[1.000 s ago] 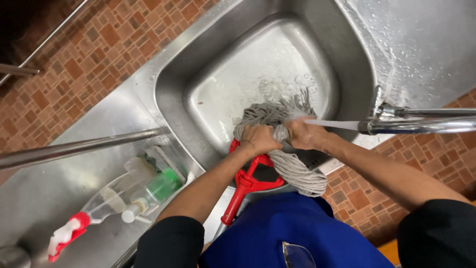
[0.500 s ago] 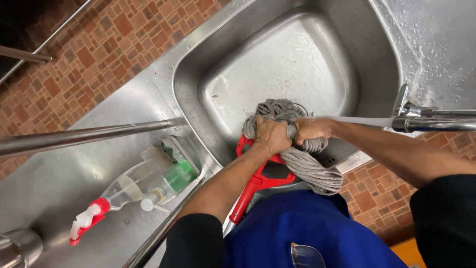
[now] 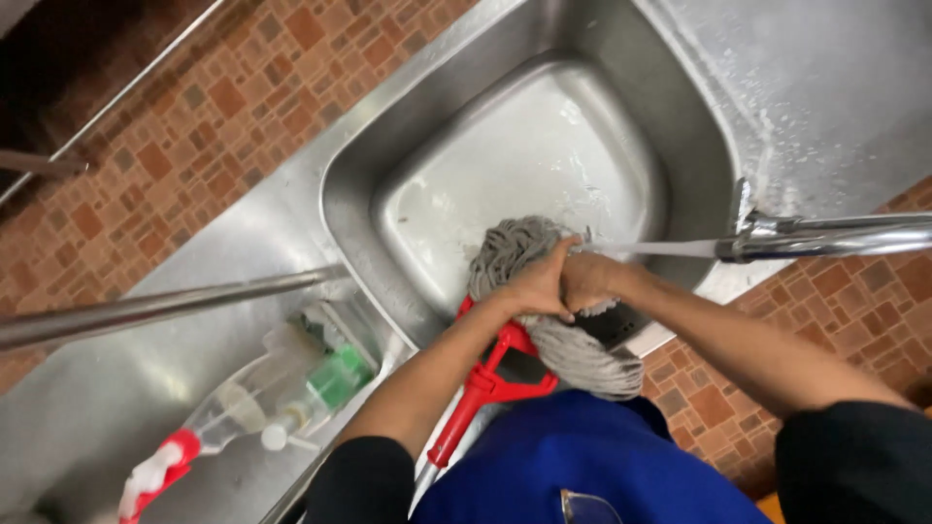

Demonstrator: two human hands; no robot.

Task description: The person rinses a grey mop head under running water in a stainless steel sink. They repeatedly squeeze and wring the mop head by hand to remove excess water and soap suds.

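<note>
The mop head [image 3: 544, 301], a bundle of grey cotton strands on a red plastic clamp [image 3: 490, 374], hangs over the near rim of the stainless steel sink [image 3: 408, 146], part of it bunched inside the basin and part trailing down the front towards the person's blue apron [image 3: 592, 456]. Both hands are closed round the strands at the middle of the bundle: the left hand [image 3: 534, 286] wraps it from the near side, the right hand [image 3: 587, 279] presses against it from the tap side, the two touching each other. A thin stream of water runs from the tap [image 3: 825, 238] onto the strands just beside the right hand

Judging by how it droops, the yarn is soft, limp and soaked, so it is likely heavy for its bulk and will sag and drip wherever it is not supported. Loose strands give a poor, slippery hold; gathered into one thick rope, as here, they offer a firm one. The stiff parts are the red clamp and the handle below it, which look like the surest places to bear the weight

On the steel bench [image 3: 87, 417] to the left lie a clear spray bottle with a red trigger [image 3: 209, 432] and a green-tinted bottle [image 3: 325, 388], well apart from the hands. A metal rail [image 3: 165, 306] crosses above them
</note>
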